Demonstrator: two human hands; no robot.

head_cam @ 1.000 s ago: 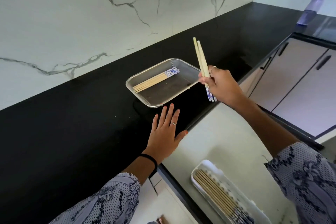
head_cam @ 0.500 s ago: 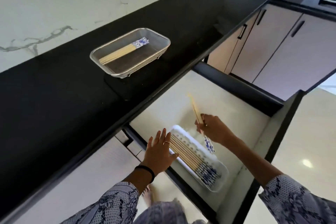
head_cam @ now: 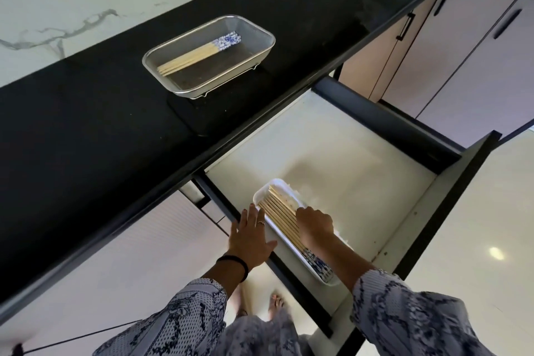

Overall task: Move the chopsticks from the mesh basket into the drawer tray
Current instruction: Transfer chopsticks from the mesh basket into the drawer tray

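Observation:
A steel mesh basket [head_cam: 262, 32] stands on the black counter and holds several wooden chopsticks [head_cam: 196, 55] with blue-patterned ends. Below it, in the open drawer, lies a white tray [head_cam: 261, 193] with a row of the same chopsticks [head_cam: 279, 211]. My right hand [head_cam: 314, 225] is palm down on the chopsticks in the tray, fingers curled over them; the pair under it is hidden. My left hand [head_cam: 250, 240] rests flat, fingers spread, against the tray's left rim and the drawer's side.
The black counter [head_cam: 86, 130] runs along a marble wall. The open drawer [head_cam: 346, 153] has a pale floor and dark sides, and its front panel [head_cam: 450, 199] juts out at the right. Cabinet doors [head_cam: 462, 61] with black handles stand beyond. My feet show below.
My right hand has carried a pair of chopsticks from above the basket down into the drawer tray. My left hand has moved from the counter to the tray's edge.

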